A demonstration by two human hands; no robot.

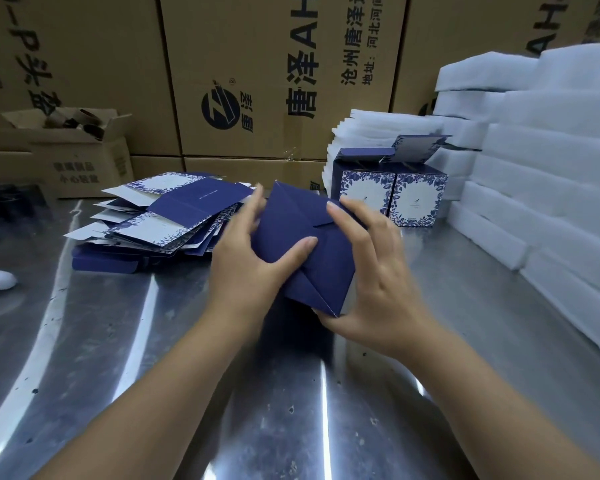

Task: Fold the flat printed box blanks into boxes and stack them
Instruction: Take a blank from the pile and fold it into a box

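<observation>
Head view, left to right around the half-folded box [302, 244], held above the steel table [84, 341]. Flat blanks [160, 216] lie heaped to its left. My left hand [246, 268] grips its left edge, thumb pressing the bottom flaps. My right hand [374, 271] clamps its right edge. Finished boxes [392, 192] stand beyond it to the right. Its bottom faces me, one corner up. I judge its long axis runs away from me, down toward the table. If the thumb slips, the flaps could spring open.

Left hand [246, 268], right hand [378, 271], both gripping
</observation>
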